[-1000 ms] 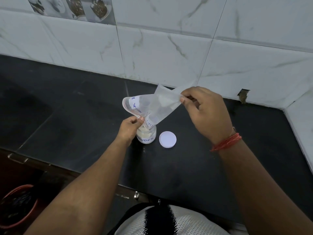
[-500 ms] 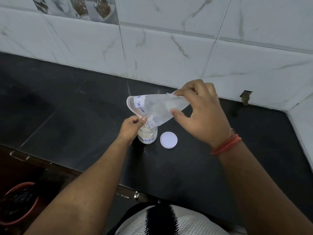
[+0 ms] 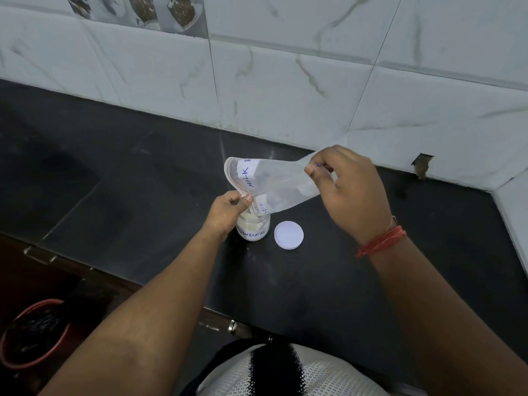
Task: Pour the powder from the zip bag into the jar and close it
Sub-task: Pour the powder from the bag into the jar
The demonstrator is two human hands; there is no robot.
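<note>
Judging by how it sags and folds, the clear plastic zip bag with a handwritten white label is light, limp and slick, so it needs a hold at both ends. The left hand pinches the bag's red-striped mouth, steering it into the small clear glass jar with a lettered label, while the right hand pinches the bag's closed far end and lifts it above the jar. Each grip is clamped on the bag's film. The bag looks nearly empty; pale powder sits in the jar, which stands on the black stone bench under the left hand. The jar is likely light and easy to tip, and glass would break if knocked off. A round white plastic lid lies flat just right of the jar, apart from it, an easy reach for the right hand. Open bench spreads left and right; the near edge is fairly close, with a red bucket below at the near left. The white tiled wall stands well behind.
</note>
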